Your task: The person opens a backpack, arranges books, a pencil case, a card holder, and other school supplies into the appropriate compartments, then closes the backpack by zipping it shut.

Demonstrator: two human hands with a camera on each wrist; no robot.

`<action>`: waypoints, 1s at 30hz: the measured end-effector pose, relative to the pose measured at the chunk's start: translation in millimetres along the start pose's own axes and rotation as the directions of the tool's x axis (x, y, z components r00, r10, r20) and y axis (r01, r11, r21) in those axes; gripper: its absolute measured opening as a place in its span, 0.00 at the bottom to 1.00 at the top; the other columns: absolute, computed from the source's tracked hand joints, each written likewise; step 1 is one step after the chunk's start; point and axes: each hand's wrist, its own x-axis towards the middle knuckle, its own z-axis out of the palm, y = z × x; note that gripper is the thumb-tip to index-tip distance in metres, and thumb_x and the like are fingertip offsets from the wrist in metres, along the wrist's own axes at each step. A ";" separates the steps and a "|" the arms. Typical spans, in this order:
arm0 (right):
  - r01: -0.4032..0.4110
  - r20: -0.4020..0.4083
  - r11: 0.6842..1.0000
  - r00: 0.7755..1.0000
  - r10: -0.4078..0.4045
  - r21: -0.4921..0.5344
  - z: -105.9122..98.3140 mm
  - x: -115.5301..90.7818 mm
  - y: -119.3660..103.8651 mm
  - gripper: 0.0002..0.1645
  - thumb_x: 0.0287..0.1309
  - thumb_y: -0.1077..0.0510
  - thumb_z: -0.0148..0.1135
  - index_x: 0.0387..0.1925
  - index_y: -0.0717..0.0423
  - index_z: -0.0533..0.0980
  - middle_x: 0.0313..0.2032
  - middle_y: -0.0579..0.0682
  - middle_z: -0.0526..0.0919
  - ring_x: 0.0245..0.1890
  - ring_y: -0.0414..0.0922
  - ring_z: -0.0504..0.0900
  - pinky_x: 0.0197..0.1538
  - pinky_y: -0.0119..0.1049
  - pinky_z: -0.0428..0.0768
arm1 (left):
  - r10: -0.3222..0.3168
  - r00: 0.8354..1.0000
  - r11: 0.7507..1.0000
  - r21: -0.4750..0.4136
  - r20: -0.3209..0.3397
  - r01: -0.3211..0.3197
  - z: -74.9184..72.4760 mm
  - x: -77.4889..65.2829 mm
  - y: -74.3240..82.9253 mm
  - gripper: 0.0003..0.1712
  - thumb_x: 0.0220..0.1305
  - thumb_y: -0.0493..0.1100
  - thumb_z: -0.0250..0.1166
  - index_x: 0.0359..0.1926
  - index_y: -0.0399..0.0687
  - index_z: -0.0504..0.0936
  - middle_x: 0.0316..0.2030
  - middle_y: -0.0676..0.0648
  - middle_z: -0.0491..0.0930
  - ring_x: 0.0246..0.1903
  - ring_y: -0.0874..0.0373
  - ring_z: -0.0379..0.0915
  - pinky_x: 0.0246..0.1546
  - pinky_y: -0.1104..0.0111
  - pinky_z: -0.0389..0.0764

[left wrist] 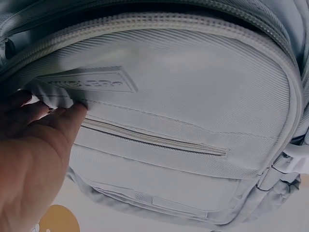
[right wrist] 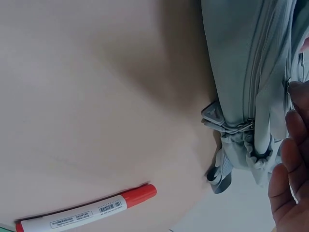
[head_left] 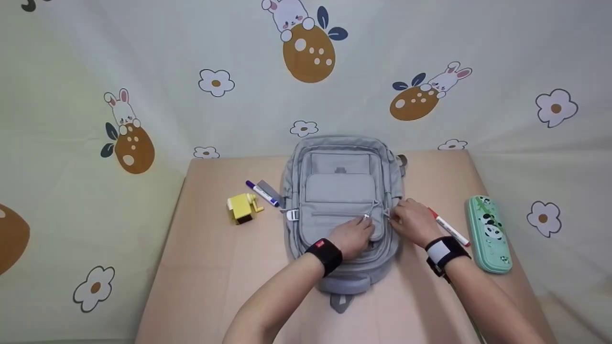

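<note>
A grey backpack [head_left: 340, 188] lies on the table, its front facing up and its top handle [head_left: 344, 285] toward me. My left hand [head_left: 351, 237] is over its front pocket; in the left wrist view the thumb and fingers pinch a fold of grey fabric [left wrist: 50, 94] beside the raised label [left wrist: 96, 81]. A dark gap runs along the zipper edge [left wrist: 159, 20] above that panel. At the backpack's right side, my right hand [head_left: 415, 220] has its thumb and fingertips together at a zipper pull [head_left: 387, 213], mostly hidden by the fingers.
Left of the backpack are a yellow pencil sharpener [head_left: 241, 206] with a crank, a blue marker [head_left: 262, 193] and a grey flat piece [head_left: 270, 190]. A red marker [head_left: 452, 229] and a green panda pencil case [head_left: 488, 235] lie to the right. A patterned curtain [head_left: 248, 43] hangs behind.
</note>
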 end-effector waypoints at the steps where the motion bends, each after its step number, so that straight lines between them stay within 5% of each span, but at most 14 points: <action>1: 0.004 0.003 1.000 1.000 -0.004 0.000 0.0 -1.2 -0.9 0.07 0.42 0.56 0.68 0.20 0.49 0.75 0.23 0.42 0.70 0.25 0.46 0.68 0.26 0.39 0.66 | 0.003 1.000 1.000 0.003 -0.005 -0.003 0.3 0.1 -0.2 0.25 0.63 0.49 0.54 0.60 0.45 0.70 0.62 0.44 0.66 0.61 0.48 0.61 0.60 0.65 0.62; 17: 0.036 0.041 0.999 0.999 -0.036 -0.021 -1.8 -22.4 -18.3 0.07 0.43 0.56 0.65 0.19 0.50 0.75 0.20 0.41 0.69 0.23 0.44 0.67 0.26 0.37 0.66 | -0.066 0.988 0.996 -0.046 0.137 0.072 3.4 -0.2 3.7 0.40 0.59 0.57 0.59 0.68 0.48 0.60 0.69 0.46 0.54 0.66 0.48 0.50 0.62 0.61 0.57; 30: -0.007 0.069 1.000 0.998 0.006 0.015 -1.9 -31.8 -24.4 0.08 0.40 0.56 0.67 0.18 0.49 0.74 0.20 0.39 0.68 0.23 0.43 0.66 0.25 0.36 0.64 | -0.081 0.990 0.997 -0.009 0.112 0.083 8.2 0.4 5.8 0.37 0.60 0.55 0.58 0.67 0.48 0.61 0.68 0.46 0.56 0.66 0.48 0.52 0.61 0.60 0.60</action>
